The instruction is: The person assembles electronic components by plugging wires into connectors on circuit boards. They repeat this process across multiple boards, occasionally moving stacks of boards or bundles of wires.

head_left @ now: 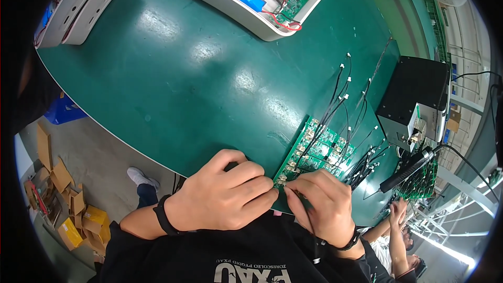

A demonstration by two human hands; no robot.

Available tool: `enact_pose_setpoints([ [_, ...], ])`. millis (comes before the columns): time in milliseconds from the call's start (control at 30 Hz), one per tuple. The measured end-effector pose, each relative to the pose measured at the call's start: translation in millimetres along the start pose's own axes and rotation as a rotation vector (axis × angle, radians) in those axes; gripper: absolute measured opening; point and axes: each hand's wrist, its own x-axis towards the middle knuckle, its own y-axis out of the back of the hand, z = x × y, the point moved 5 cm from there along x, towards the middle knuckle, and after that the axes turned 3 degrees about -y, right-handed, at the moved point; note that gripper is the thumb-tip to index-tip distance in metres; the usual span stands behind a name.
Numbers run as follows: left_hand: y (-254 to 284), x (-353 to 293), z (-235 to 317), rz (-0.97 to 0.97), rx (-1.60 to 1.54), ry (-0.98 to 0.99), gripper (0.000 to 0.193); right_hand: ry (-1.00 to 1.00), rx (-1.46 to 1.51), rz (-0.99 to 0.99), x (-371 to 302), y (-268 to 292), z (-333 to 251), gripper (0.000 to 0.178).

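A green circuit board panel (314,149) lies at the table's near edge, with black cables running from it. At its near left corner, my left hand (225,191) is closed with fingers curled; its fingertips meet the board's edge, and what they grip is hidden. My right hand (325,204) pinches a thin black cable (313,225) over the near end of the panel. The cable hangs down below the palm to a small white connector (316,260). More black cables (361,167) with white plugs lie to the right of the panel.
A soldering iron (411,170) and a black box-shaped unit (414,94) stand at the right. An open light-grey housing (251,21) holds a blue cylinder and wires at the back. More housings (89,10) sit far left. Cardboard boxes (78,215) lie on the floor. Other people work at lower right.
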Motion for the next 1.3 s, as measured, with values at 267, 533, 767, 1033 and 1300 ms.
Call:
enact_pose_setpoints([
  [267,0.6,-2.7,2.5,0.008,-0.001,-0.009,0.02,-0.347,0.253,-0.175,11.9,6.3,11.8,0.015],
  [533,4.3,4.9,4.0,-0.019,-0.018,-0.011,0.022,-0.497,0.25,-0.295,22.4,6.4,19.9,0.018],
  [767,3.7,14.6,1.9,-0.055,0.021,0.006,0.02,-0.279,0.188,-0.173,17.8,5.0,23.4,0.018],
  [1033,6.7,39.9,5.1,-0.03,-0.117,0.474,0.038,-0.446,0.083,0.336,-52.4,55.5,64.6,0.024],
  [1300,-8.1,75.2,0.9,0.058,-0.249,0.848,0.04,-0.621,0.416,0.447,-69.7,34.1,95.7,0.039],
])
